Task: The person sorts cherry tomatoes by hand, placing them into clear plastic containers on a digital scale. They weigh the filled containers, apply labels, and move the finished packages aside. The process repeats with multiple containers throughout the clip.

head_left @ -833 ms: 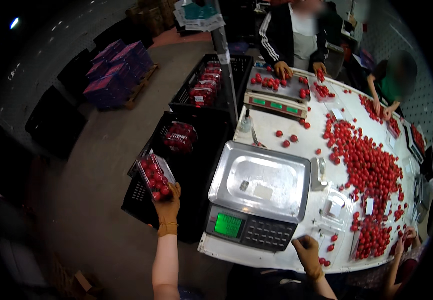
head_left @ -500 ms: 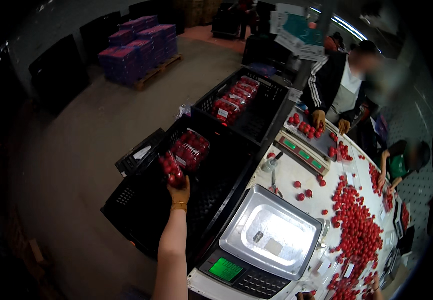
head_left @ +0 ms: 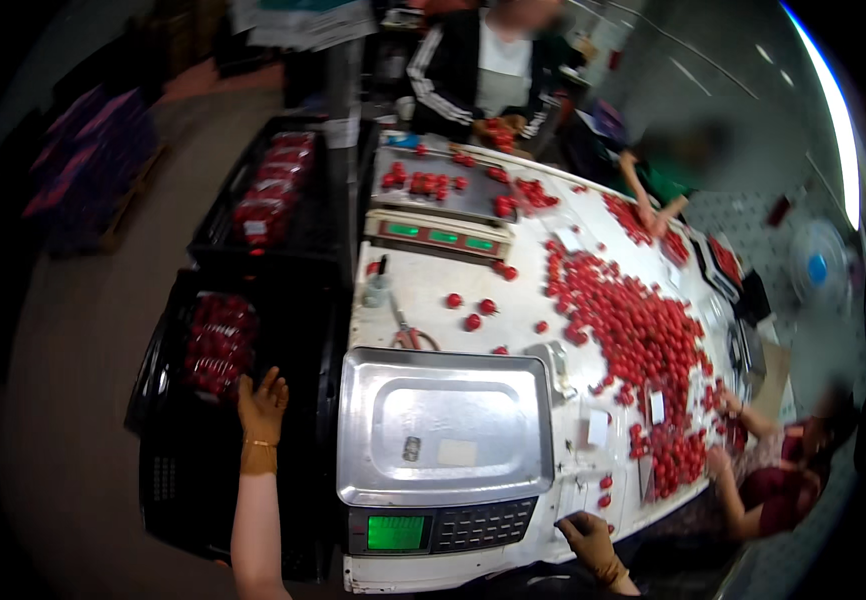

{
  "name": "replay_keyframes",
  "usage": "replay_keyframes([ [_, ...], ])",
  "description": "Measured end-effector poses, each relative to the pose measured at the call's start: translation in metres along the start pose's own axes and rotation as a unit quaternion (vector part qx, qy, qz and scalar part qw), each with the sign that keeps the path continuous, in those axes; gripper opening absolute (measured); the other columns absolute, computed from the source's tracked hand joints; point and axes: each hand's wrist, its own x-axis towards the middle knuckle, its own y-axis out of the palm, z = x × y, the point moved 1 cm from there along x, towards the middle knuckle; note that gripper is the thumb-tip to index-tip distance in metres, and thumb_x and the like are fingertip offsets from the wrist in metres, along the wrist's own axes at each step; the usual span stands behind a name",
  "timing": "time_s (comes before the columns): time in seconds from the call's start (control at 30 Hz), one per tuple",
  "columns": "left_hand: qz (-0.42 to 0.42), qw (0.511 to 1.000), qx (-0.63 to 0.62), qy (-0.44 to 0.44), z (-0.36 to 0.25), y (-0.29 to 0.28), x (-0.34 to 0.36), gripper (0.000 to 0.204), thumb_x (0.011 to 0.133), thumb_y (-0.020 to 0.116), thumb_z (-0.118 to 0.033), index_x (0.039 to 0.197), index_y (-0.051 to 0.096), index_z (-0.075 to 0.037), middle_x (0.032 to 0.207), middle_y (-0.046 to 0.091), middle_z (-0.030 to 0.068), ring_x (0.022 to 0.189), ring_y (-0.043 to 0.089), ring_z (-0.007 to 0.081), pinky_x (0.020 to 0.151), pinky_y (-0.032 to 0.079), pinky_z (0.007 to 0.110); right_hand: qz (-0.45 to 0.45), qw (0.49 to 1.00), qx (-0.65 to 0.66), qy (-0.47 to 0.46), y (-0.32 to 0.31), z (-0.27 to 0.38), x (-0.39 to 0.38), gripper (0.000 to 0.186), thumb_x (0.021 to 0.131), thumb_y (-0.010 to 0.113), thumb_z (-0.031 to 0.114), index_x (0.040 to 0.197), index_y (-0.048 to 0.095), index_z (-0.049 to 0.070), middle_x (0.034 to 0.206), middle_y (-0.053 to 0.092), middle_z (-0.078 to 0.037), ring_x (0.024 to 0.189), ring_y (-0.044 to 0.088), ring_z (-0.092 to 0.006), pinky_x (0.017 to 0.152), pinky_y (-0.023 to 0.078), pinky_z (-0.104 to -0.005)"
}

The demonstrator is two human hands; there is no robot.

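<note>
My left hand point(head_left: 262, 401) hovers open over a black crate point(head_left: 178, 470) at my left, fingers spread, holding nothing. Just beyond it in that crate lie clear punnets of red tomatoes point(head_left: 215, 340). My right hand point(head_left: 589, 535) rests on the near edge of the white table point(head_left: 423, 290), right of a steel weighing scale point(head_left: 443, 425) with a green display point(head_left: 395, 532). Its fingers are curled and appear to hold nothing. The scale's pan is bare.
Loose red tomatoes point(head_left: 633, 320) cover the table's right half. A second scale point(head_left: 433, 190) stands at the far end, where a person in a dark jacket point(head_left: 483, 70) works. Other people's hands point(head_left: 728, 410) reach in from the right. A further crate of punnets point(head_left: 273, 190) sits behind.
My left hand carried a punnet of tomatoes out to the black crate, set it down and let go. It has drawn back open. The view swung back over the scale.
</note>
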Motion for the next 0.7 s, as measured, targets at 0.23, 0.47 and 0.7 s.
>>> replay_keyframes([
  [0.23, 0.416, 0.787, 0.332, 0.311, 0.058, 0.212, -0.145, 0.025, 0.099, 0.051, -0.013, 0.121, 0.058, -0.003, 0.102, 0.066, 0.0061, 0.086, 0.063, 0.0124, 0.079, 0.051, 0.025, 0.087, 0.994, 0.048, -0.054, -0.005, -0.014, -0.015, 0.026, 0.091, 0.065, 0.027, 0.097, 0.069, 0.003, 0.075, 0.067, -0.012, 0.064, 0.062, -0.0155, 0.062, 0.049, -0.0285],
  [0.47, 0.576, 0.43, 0.648, 0.252, 0.246, 0.278, -0.224, 0.026, 0.085, 0.067, -0.028, 0.091, 0.071, -0.003, 0.092, 0.069, 0.0145, 0.084, 0.065, 0.0309, 0.079, 0.05, 0.038, 0.058, 0.99, 0.071, -0.11, -0.03, -0.04, -0.009, 0.026, 0.09, 0.065, 0.03, 0.096, 0.07, 0.005, 0.077, 0.068, -0.014, 0.068, 0.066, -0.0251, 0.063, 0.051, -0.0316],
  [0.7, 0.652, 0.484, 0.526, 0.252, 0.3, 0.302, -0.325, 0.023, 0.088, 0.067, -0.016, 0.106, 0.068, -0.002, 0.103, 0.069, 0.0106, 0.095, 0.065, 0.0212, 0.086, 0.049, 0.03, 0.048, 0.967, 0.226, -0.108, -0.055, -0.065, 0.003, 0.024, 0.09, 0.067, 0.022, 0.096, 0.069, -0.001, 0.073, 0.066, -0.006, 0.063, 0.054, -0.0077, 0.059, 0.046, -0.0233],
])
